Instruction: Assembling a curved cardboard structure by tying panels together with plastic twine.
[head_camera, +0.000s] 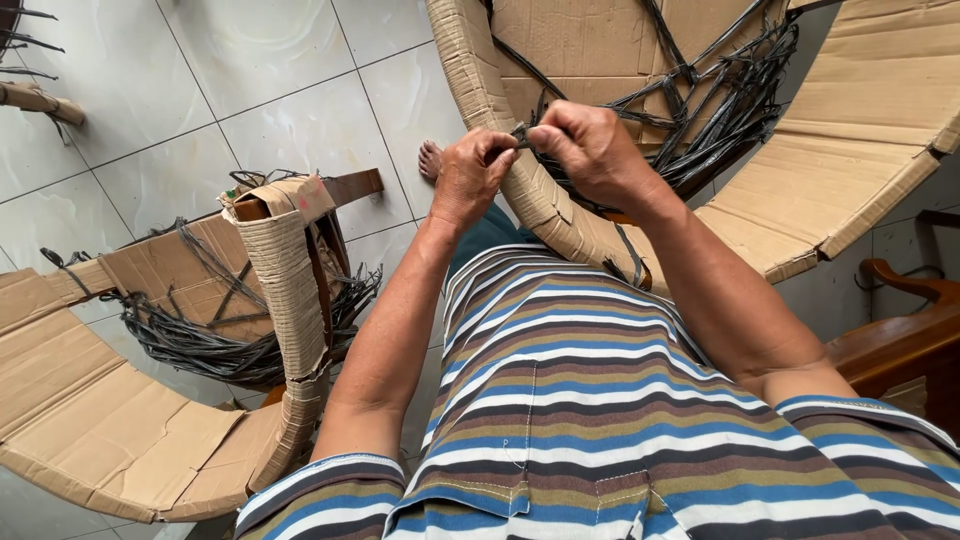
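My left hand (470, 175) and my right hand (590, 150) meet at the rim of a curved chair frame wrapped in brown cardboard (500, 110). Both pinch the same thin dark rattan strand (520, 135) where it crosses the wrapped rim. Behind my hands, a tangle of dark strands (720, 110) fans out inside the frame. My striped shirt fills the lower middle of the view.
A second cardboard-wrapped chair frame (285, 270) with its own bundle of dark strands (200, 345) lies on the pale tiled floor (250, 90) at left. A wooden chair arm (900, 330) stands at right. A bare foot (430, 158) shows beside the frame.
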